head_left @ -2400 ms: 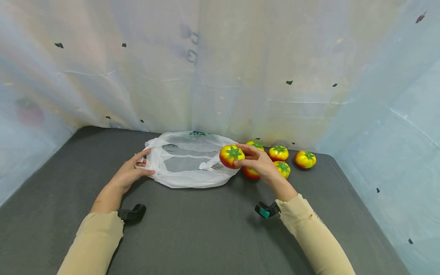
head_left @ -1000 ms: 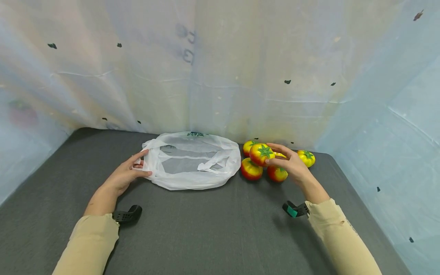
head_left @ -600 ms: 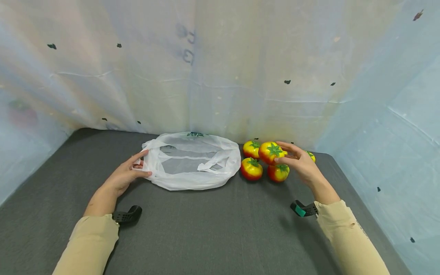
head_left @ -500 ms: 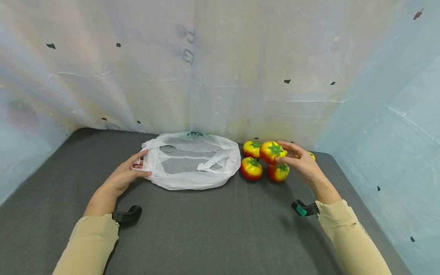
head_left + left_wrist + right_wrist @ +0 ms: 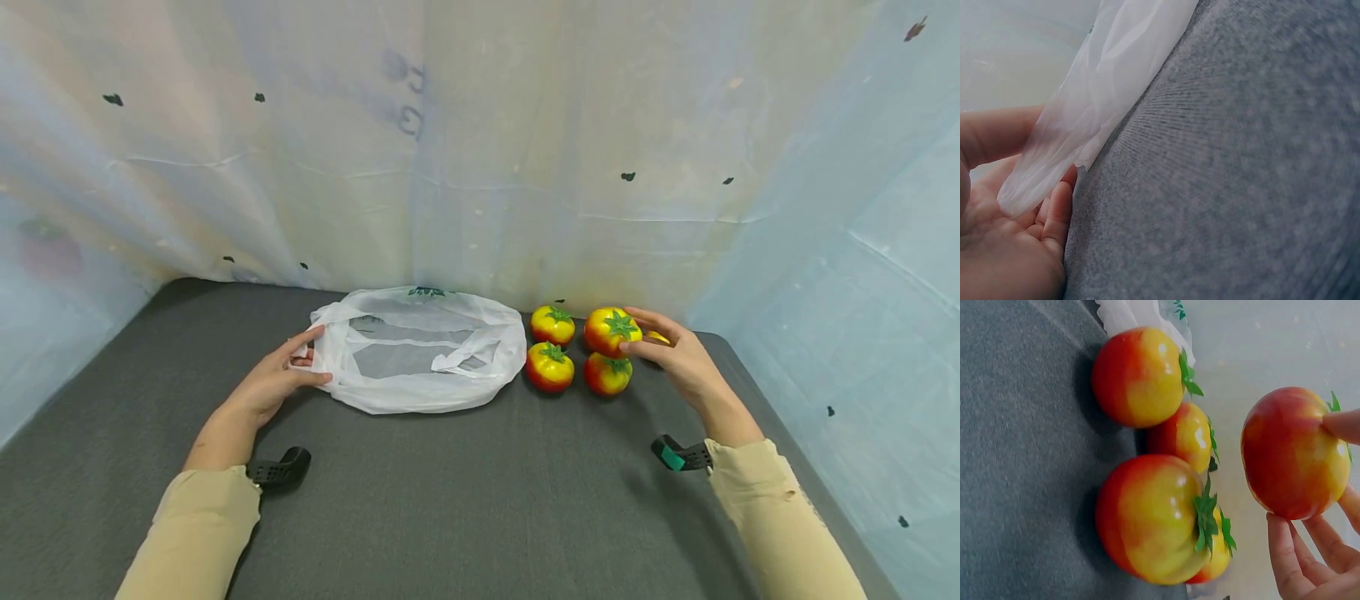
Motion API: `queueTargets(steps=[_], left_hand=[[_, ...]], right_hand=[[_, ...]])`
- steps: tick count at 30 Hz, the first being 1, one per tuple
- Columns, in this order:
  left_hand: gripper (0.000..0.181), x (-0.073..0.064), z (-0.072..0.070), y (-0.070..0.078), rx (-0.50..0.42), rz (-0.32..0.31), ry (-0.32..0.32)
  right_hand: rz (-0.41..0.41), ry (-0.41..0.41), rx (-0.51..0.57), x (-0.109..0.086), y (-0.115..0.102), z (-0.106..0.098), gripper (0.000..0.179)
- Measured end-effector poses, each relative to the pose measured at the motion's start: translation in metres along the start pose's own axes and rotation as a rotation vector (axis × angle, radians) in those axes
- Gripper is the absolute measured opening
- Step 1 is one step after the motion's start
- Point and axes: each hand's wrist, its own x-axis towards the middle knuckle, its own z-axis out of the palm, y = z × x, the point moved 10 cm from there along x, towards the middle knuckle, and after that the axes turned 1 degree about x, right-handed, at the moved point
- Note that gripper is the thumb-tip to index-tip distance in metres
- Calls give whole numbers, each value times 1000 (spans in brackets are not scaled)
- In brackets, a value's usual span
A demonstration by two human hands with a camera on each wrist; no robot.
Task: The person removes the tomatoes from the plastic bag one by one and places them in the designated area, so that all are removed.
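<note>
A white plastic bag point(image 5: 427, 400) lies with its mouth spread wide on the dark table. At its left end my left hand point(image 5: 273, 379) holds the bag's edge, the thin plastic point(image 5: 1079, 112) running between thumb and curled fingers in the left wrist view. My right hand point(image 5: 678, 358) grips a red-and-yellow toy tomato point(image 5: 609, 333) by its sides, green leaf star upward. The right wrist view shows this held tomato point(image 5: 1291, 456) raised off the table. Beneath and left of it sit more tomatoes, one point(image 5: 552, 325) at the back, one point(image 5: 550, 369) in front, another point(image 5: 607, 375) under my hand.
A further tomato point(image 5: 658, 337) is mostly hidden behind my right hand. Pale plastic sheeting point(image 5: 480, 167) walls in the back of the grey table point(image 5: 465, 500), and a bluish sheet point(image 5: 862, 333) stands along the right side.
My right hand has carried the tomato rightward, from the bag's right rim to above the other tomatoes. My left hand still holds the bag, nearly unmoved.
</note>
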Motion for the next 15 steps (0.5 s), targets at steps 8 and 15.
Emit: queueTargets(steps=[8, 15], left_hand=[[88, -2, 2, -1, -24, -7, 1], [87, -2, 1, 0, -27, 0, -13]], right_hand=[[10, 24, -39, -4, 11, -17, 63], [33, 58, -69, -9, 27, -33, 63]])
